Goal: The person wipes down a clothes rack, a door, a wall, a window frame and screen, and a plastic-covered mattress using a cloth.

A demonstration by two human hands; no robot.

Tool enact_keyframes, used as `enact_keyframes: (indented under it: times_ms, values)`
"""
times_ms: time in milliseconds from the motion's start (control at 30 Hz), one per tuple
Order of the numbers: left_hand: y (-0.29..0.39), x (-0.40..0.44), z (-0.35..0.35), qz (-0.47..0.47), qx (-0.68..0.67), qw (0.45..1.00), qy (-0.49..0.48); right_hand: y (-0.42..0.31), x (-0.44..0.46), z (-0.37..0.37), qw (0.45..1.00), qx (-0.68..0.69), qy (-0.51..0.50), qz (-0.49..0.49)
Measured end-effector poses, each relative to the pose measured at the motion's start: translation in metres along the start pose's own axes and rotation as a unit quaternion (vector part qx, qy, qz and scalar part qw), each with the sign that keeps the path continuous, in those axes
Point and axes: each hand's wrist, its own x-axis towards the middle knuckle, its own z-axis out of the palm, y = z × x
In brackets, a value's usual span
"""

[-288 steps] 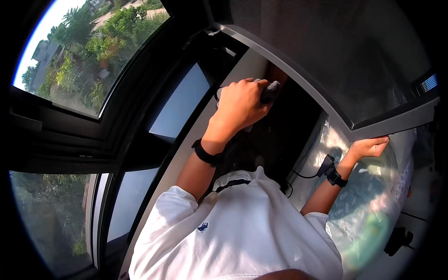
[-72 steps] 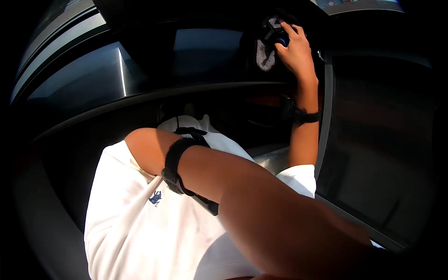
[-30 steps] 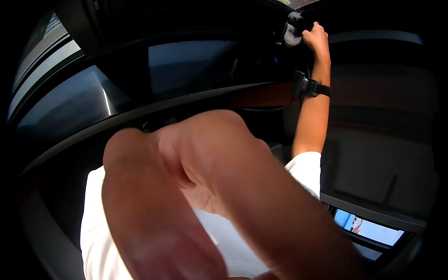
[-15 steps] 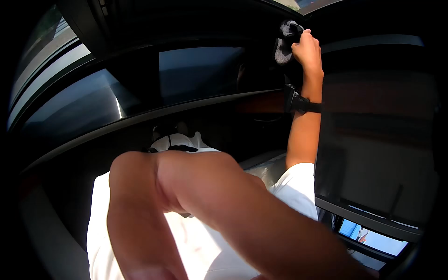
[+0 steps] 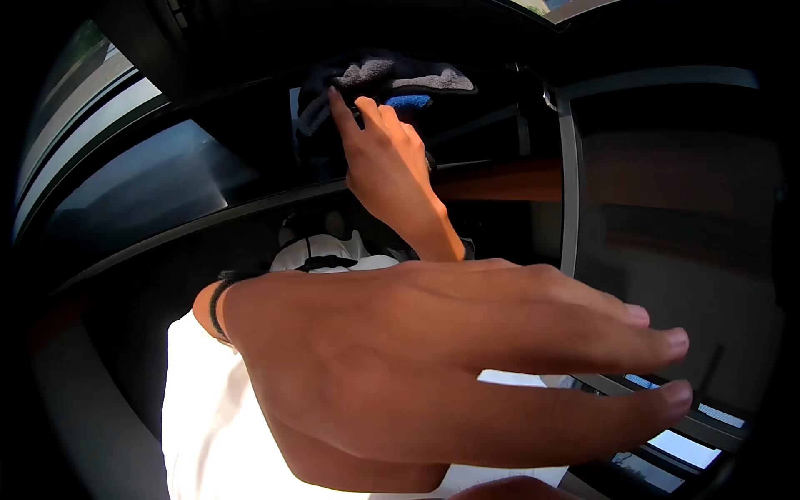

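Note:
My left hand point(image 5: 392, 358) reaches across the view close to the camera, back of the hand up, fingers stretched out to the right. Nothing shows in it, and a dark band point(image 5: 218, 308) circles its wrist. Farther off, my right hand point(image 5: 387, 158) presses a grey cloth point(image 5: 367, 73) against a dark glossy panel point(image 5: 150, 175). Bunched folds of the cloth spread beyond the fingertips, and a blue patch point(image 5: 408, 102) shows beside the knuckles. The palm is hidden, and my left hand covers much of the right forearm.
A grey upright frame point(image 5: 570, 183) stands right of my right hand, beside a large dark pane point(image 5: 667, 242). A reddish-brown strip point(image 5: 508, 179) runs below the panel. At lower right are several bright rectangles point(image 5: 687, 450). Light frame edges point(image 5: 75, 133) curve along the upper left.
My right hand has moved left across the dark panel with the cloth, which is now more spread out. My left arm, bent close to the camera before, now shows its hand with fingers outstretched.

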Motion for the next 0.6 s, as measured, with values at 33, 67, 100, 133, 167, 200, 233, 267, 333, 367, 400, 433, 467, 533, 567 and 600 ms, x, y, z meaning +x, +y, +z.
enact_keyframes:
  times_ms: [33,67,100,133,167,200,233,267,333,367,400,433,467,533,567,600]
  values:
    - [0.002,-0.002,-0.001,0.004,0.007,1.0,0.006,0.012,-0.003,-0.003,1.0,0.013,0.002,0.026]
    - [0.002,-0.002,0.0,0.007,0.015,1.0,0.011,0.028,-0.007,-0.009,0.998,0.024,0.004,0.052]
    - [0.003,-0.003,0.003,0.015,0.027,0.999,0.014,0.049,-0.013,-0.013,0.995,0.018,0.027,0.095]
    - [0.004,-0.005,0.002,0.024,0.035,0.999,0.017,0.072,-0.021,-0.017,0.989,0.01,0.05,0.138]
    - [0.005,-0.006,0.004,0.029,0.043,0.998,0.02,0.095,-0.031,-0.021,0.981,-0.04,0.06,0.178]
    - [0.006,-0.008,0.005,0.032,0.053,0.998,0.021,0.115,-0.038,-0.025,0.97,-0.089,0.072,0.216]
    - [0.007,-0.01,0.006,0.037,0.062,0.997,0.022,0.126,-0.042,-0.034,0.961,-0.099,0.059,0.252]
    - [0.011,-0.01,0.004,0.041,0.065,0.997,0.025,0.136,-0.047,-0.037,0.951,-0.109,0.046,0.287]
    - [0.014,-0.012,0.006,0.045,0.079,0.995,0.029,0.135,-0.045,-0.035,0.947,-0.127,0.046,0.29]
    - [0.011,-0.013,0.007,0.046,0.085,0.995,0.03,0.126,-0.04,-0.033,0.946,-0.15,0.038,0.286]
    - [0.01,-0.012,0.007,0.047,0.091,0.994,0.032,0.115,-0.033,-0.031,0.944,-0.172,0.033,0.28]
    - [0.008,-0.01,0.008,0.047,0.096,0.994,0.033,0.103,-0.025,-0.032,0.952,-0.136,0.034,0.271]
    - [0.008,-0.011,0.008,0.046,0.103,0.993,0.035,0.089,-0.017,-0.029,0.963,-0.086,0.062,0.247]
    - [0.009,-0.008,0.008,0.048,0.112,0.992,0.037,0.059,-0.005,-0.025,0.978,0.011,0.043,0.205]
    - [0.01,-0.008,0.008,0.046,0.117,0.991,0.038,0.048,-0.003,-0.019,0.984,0.054,0.048,0.165]
    - [0.008,-0.008,0.008,0.044,0.122,0.991,0.038,0.042,-0.002,-0.016,0.986,0.095,0.054,0.127]
